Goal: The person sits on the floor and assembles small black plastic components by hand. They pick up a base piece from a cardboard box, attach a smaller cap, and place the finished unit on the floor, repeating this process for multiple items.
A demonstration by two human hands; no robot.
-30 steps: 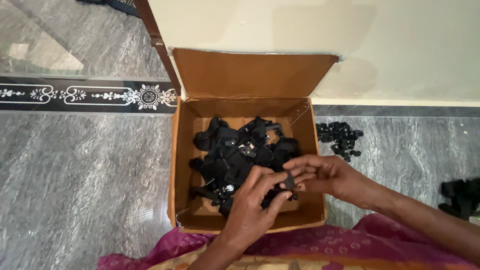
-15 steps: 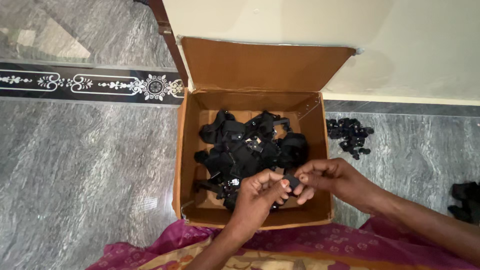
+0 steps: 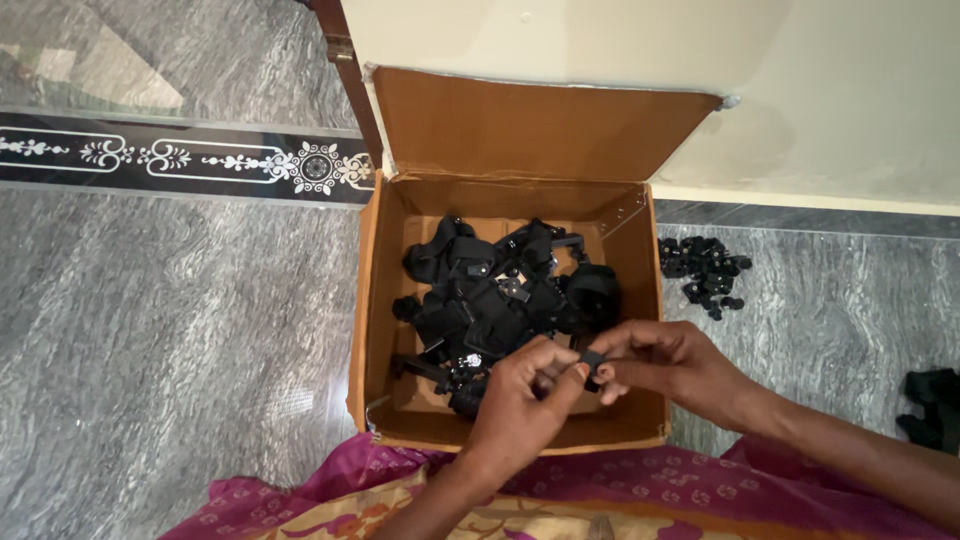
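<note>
The grey marble floor (image 3: 170,330) is spreading across most of the view, with a dark patterned border strip (image 3: 180,160) running along its far edge and a pale wall (image 3: 620,50) rising behind. An open cardboard box (image 3: 375,300) is sitting on the floor against that wall, its back flap (image 3: 540,125) standing up and leaning on it. A tangled heap of black straps and clips (image 3: 490,300) is filling the middle of the box. A magenta patterned cloth (image 3: 640,495) is lying across the near edge of the view, just in front of the box. The left hand (image 3: 520,410) and the right hand (image 3: 665,365) are meeting over the box's near right corner, above the heap. Both are pinching a small black clip (image 3: 590,362) between thumb and fingertips, so each grip is closing on that one piece, which is hanging just over the box's front part. To the right of the box, a small pile of black parts (image 3: 703,268) is lying on the floor, well apart from the hands. Another dark bundle (image 3: 930,405) is showing at the right edge, too cut off to tell what it is.
</note>
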